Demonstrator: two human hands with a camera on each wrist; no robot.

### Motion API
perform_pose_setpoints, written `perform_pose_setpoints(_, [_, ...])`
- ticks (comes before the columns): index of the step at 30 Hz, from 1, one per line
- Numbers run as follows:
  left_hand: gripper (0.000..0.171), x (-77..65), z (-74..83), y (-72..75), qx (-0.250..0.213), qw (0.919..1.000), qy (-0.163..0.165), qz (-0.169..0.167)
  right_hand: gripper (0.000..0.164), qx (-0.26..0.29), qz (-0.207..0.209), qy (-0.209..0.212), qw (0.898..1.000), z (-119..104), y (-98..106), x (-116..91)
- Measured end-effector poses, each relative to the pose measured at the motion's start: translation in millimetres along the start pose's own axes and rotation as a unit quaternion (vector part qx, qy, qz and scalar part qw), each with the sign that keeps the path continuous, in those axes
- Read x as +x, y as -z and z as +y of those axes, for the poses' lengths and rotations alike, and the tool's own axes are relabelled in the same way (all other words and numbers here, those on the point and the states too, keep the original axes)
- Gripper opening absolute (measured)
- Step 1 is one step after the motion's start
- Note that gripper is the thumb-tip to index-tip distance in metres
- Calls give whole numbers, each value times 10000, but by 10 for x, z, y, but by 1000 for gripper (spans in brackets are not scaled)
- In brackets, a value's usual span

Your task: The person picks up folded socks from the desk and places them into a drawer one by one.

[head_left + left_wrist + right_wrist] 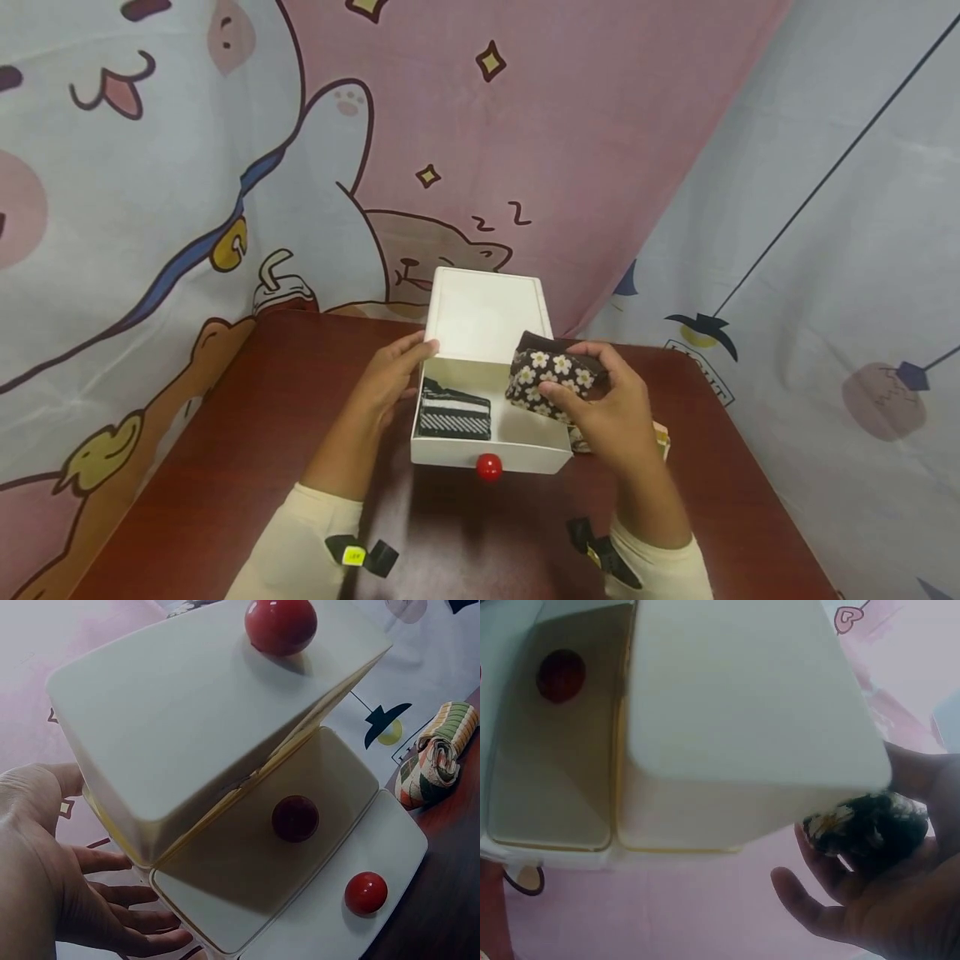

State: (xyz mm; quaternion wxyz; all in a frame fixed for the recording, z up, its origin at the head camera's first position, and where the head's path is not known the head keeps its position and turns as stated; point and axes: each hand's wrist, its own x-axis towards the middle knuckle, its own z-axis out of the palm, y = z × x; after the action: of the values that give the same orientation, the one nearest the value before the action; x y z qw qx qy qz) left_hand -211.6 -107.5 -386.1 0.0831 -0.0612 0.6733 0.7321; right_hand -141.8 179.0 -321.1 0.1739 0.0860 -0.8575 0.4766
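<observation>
Two hands, head view: right hand [618, 408] grasps a flowered bundle [551, 382] at the open drawer's [447, 453] right edge; left hand [388, 371], fingers unclenched, touches the white chest's [487, 312] left edge.
Drawer, same view: striped bundle [455, 418] lies along its left edge; chest stands toward the table's [225, 467] far edge.
Red knobs [281, 626], left wrist view: three show; patterned cloth [441, 750] rests on the table.
Flowered bundle, right wrist view: grasped beside the drawer's corner.

A reddish-brown, wood-toned desk [232, 425] with a faintly glossy top carries a white, box-shaped cabinet [491, 312] of stacked drawers with round red knobs; near its right side lies rolled, patterned fabric [442, 754] in green, orange and cream.
</observation>
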Motion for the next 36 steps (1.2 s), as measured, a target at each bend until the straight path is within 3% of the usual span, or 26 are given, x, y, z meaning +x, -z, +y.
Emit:
perform_pose_setpoints(8, [65,-9,8,-7,-12,10000,27,20,47,90,-545,117,9984,117,-73,2])
perform_pose_setpoints(14, [65,-5,8,-14,-64,10000,33,26,45,121,-789,-60,9968,173,-112,-3])
perform_pose_setpoints(27, [63,-18,8,-13,-139,9999,38,7,41,-530,-994,-307,9932,229,-137,2])
perform_pose_setpoints(36, [64,-14,16,-18,-80,9999,63,19,38,-844,-1372,-372,9862,257,-134,12])
